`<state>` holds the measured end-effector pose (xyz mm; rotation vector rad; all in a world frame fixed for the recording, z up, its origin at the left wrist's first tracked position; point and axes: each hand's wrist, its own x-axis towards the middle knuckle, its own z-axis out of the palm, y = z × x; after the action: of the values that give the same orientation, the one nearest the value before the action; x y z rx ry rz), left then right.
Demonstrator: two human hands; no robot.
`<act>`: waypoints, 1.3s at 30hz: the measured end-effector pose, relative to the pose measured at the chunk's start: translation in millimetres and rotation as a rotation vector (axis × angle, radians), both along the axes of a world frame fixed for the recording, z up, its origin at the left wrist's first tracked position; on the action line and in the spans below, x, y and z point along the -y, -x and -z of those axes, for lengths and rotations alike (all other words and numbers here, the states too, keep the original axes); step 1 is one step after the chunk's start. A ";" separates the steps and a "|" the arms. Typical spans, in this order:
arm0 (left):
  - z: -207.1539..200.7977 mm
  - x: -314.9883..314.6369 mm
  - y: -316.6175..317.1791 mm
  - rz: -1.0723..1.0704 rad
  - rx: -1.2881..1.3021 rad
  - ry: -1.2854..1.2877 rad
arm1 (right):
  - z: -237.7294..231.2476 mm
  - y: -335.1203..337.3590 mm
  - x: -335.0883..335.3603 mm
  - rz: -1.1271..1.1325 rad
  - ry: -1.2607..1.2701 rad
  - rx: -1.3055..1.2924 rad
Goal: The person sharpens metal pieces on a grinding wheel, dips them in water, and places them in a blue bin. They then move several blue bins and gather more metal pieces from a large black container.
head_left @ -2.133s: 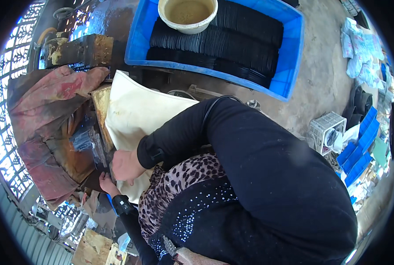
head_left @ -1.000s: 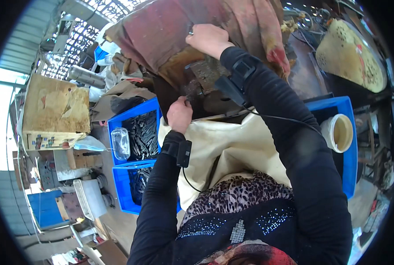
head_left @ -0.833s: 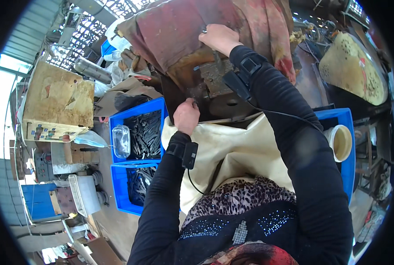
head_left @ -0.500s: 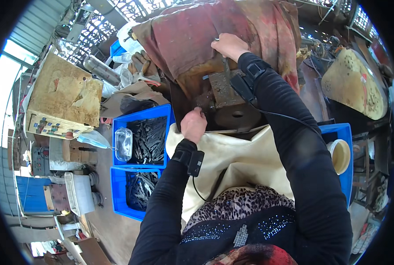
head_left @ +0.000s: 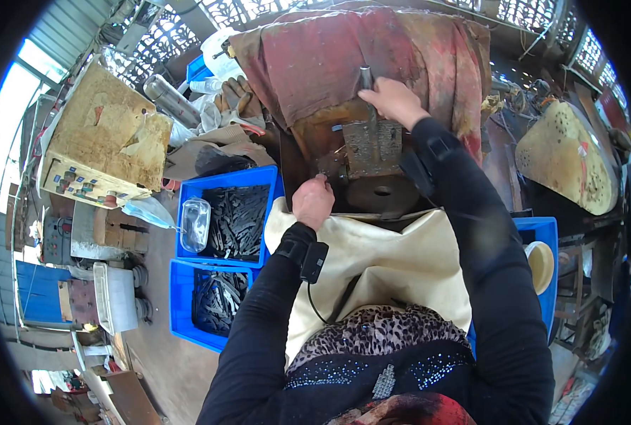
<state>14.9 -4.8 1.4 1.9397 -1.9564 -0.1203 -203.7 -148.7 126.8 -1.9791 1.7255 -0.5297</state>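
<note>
My right hand (head_left: 393, 101) is closed on an upright metal lever (head_left: 365, 75), whose bright top end sticks out above the fingers. The lever rises in front of a wet, rusty metal block (head_left: 358, 152) on a machine. My left hand (head_left: 313, 202) is held low at the machine's left side, with its fingers pinched together at the dark opening. Whatever it holds there is too small or hidden to name. Right of that hand lies a dark round disc (head_left: 372, 196) with a hole in it. A cream apron (head_left: 372, 244) covers my lap below the machine.
A red stained cloth (head_left: 315, 64) drapes over the machine. Two blue bins (head_left: 276, 205) with dark metal strips stand at left, a clear plastic box (head_left: 196, 224) in the farther one. A stained control box (head_left: 106, 134) is beyond them. A blue bin (head_left: 550, 283) holds a cream bucket (head_left: 540, 265) at right.
My right hand has shifted right and a little nearer, with the lever's top end now showing above it. My left hand stays by the opening. The whole view has shifted slightly.
</note>
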 end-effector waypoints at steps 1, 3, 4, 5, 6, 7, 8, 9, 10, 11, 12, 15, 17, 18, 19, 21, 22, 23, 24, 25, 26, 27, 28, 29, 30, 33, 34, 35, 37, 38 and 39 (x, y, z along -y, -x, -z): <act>0.5 0.0 0.0 -0.004 -0.006 -0.029 | 10.5 6.4 -11.7 -0.002 0.094 0.000; 1.3 0.2 -0.2 -0.019 -0.029 0.000 | 33.0 24.5 -36.2 -0.012 0.155 -0.025; 1.7 0.6 -0.4 -0.021 -0.033 -0.022 | 43.9 36.2 -49.4 -0.025 0.142 -0.036; 1.9 1.0 -0.7 -0.013 -0.017 -0.033 | 55.3 47.3 -64.4 -0.005 0.157 -0.132; 2.2 1.4 -1.0 -0.007 0.001 -0.021 | 65.5 58.6 -78.8 0.000 0.214 -0.196; 2.4 1.8 -1.0 -0.005 -0.004 -0.043 | 73.7 70.7 -90.5 0.024 0.147 -0.256; 2.6 2.1 -1.0 -0.005 -0.007 -0.032 | 81.5 82.0 -100.5 0.028 0.138 -0.269; 2.7 1.8 -1.0 -0.005 -0.009 -0.004 | 89.8 91.5 -108.7 0.041 0.101 -0.300; 2.8 1.7 -1.0 0.000 -0.011 -0.024 | 98.2 99.6 -116.0 0.077 0.074 -0.316; 2.7 1.9 -0.9 -0.002 -0.007 -0.036 | 105.7 106.3 -122.1 0.108 0.084 -0.306; 2.7 1.9 -0.8 -0.006 -0.001 -0.020 | 112.9 110.4 -127.0 0.118 0.047 -0.334; 2.3 1.3 -0.1 -0.020 -0.008 -0.013 | 128.7 112.6 -133.0 0.064 0.090 -0.235; 1.8 0.7 -0.1 -0.029 -0.013 -0.031 | 133.1 110.0 -134.4 0.076 0.152 -0.239; 1.8 0.7 0.0 -0.035 -0.025 -0.003 | 133.7 108.4 -134.5 0.089 0.244 -0.216; 1.8 1.0 0.1 -0.032 -0.028 -0.016 | 133.3 107.7 -135.5 0.114 0.187 -0.259; 1.8 1.1 -0.1 -0.057 -0.029 -0.051 | 131.3 106.5 -137.4 0.150 0.254 -0.242; 1.7 1.1 -0.2 -0.058 -0.031 -0.082 | 130.1 106.3 -138.5 0.151 0.230 -0.258; 1.6 1.3 -0.3 -0.054 -0.020 -0.085 | 129.1 106.0 -139.0 0.166 0.231 -0.249; 1.4 1.4 -0.4 -0.054 -0.008 -0.064 | 128.4 106.0 -139.6 0.176 0.257 -0.221; 1.3 1.3 -0.4 -0.050 -0.008 -0.089 | 128.1 105.9 -139.8 0.182 0.232 -0.239; 1.1 1.4 -0.4 -0.053 -0.009 -0.088 | 128.1 105.6 -139.8 0.185 0.230 -0.256; 1.0 1.5 -0.4 -0.057 -0.010 -0.064 | 128.3 105.7 -139.6 0.173 0.255 -0.252; 1.0 1.5 -0.3 -0.056 -0.010 -0.085 | 128.7 105.5 -139.2 0.188 0.229 -0.274; 1.0 1.4 -0.3 -0.055 -0.006 -0.086 | 129.0 105.5 -138.9 0.191 0.220 -0.270; 1.2 1.1 -0.2 -0.061 0.000 -0.061 | 129.3 105.5 -138.6 0.191 0.232 -0.254; 2.6 0.3 0.9 -0.060 -0.003 0.011 | 128.9 105.3 -138.5 0.197 0.227 -0.266; 3.0 0.2 1.0 -0.060 -0.002 -0.007 | 128.4 105.2 -138.8 0.204 0.203 -0.282; 3.2 0.3 0.9 -0.058 -0.005 -0.012 | 127.9 105.0 -139.0 0.205 0.199 -0.282; 3.5 0.7 0.3 -0.057 -0.007 -0.017 | 126.9 104.6 -139.5 0.206 0.195 -0.281; 3.5 1.1 -0.1 -0.066 -0.011 -0.049 | 126.6 104.4 -139.7 0.209 0.193 -0.283; 3.5 1.5 -0.4 -0.077 -0.014 -0.053 | 126.5 104.3 -139.9 0.202 0.221 -0.266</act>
<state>15.4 -6.4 -2.1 2.0398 -1.8844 -0.1665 -308.0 -8.8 0.3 -2.1172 2.1270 -0.5663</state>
